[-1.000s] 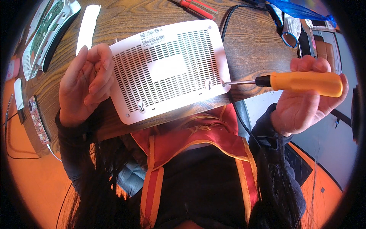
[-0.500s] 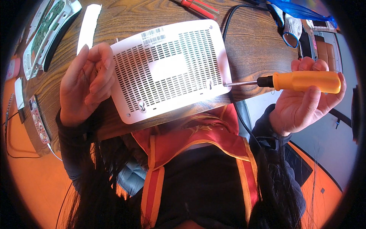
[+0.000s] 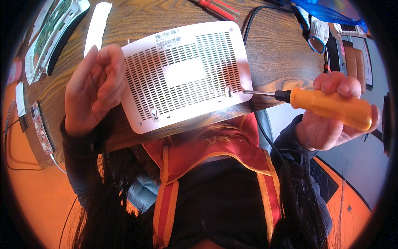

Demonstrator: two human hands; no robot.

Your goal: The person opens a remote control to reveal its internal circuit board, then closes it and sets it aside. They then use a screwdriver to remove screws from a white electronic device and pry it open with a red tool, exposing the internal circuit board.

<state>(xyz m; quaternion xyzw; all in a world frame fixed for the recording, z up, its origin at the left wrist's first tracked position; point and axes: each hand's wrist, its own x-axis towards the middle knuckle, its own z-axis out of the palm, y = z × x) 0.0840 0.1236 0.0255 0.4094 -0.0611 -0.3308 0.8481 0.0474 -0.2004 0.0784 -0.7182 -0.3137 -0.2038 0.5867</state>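
Observation:
A white vented router case (image 3: 182,118) lies slots-up at the table's front edge, slightly tilted in the picture, with a pale label and keyhole mounts. My right hand (image 3: 327,124) is closed round the yellow handle of a screwdriver (image 3: 331,108). The metal shaft points left, and its tip meets the case at the screw spot in the lower right corner. Beside the case's left edge is my left hand (image 3: 93,93), its fingers curled in toward the palm and knuckles against the edge. What those fingers hold, if anything, is hidden.
A shell with a green circuit board (image 3: 56,25) lies far left, near a white strip (image 3: 98,27). A phone in a patterned case (image 3: 41,126) has a cable. Red-handled tool (image 3: 217,8), black cable (image 3: 251,25) and glove (image 3: 318,35) lie at the back of the wooden table (image 3: 277,54).
The screwdriver's handle end has swung down and its shaft tilts more, tip still at the corner. My right hand has turned and lowered with it. My left hand and the case have barely moved.

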